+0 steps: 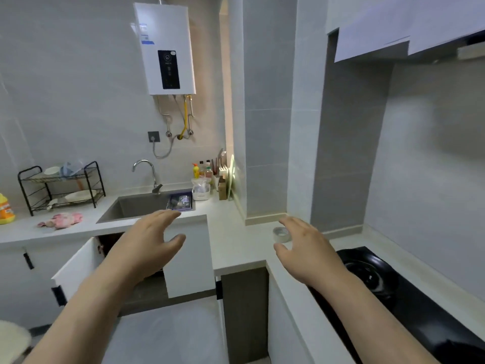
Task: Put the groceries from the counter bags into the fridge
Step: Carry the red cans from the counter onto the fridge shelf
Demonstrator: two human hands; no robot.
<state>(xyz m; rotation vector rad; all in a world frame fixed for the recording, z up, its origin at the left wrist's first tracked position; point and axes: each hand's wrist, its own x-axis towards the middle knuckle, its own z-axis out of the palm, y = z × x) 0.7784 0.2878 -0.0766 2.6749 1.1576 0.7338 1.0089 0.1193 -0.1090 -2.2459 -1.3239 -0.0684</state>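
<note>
Grey tiled walls back our pale counter (231, 243). We see a dish rack (61, 187), the sink (136, 206), our left hand (149, 240) loose and empty, a plastic bag (200, 184) in a white tub at the counter's back, a tape roll (280, 234), and our right hand (304, 248) just beside it, also loose and empty.
</note>
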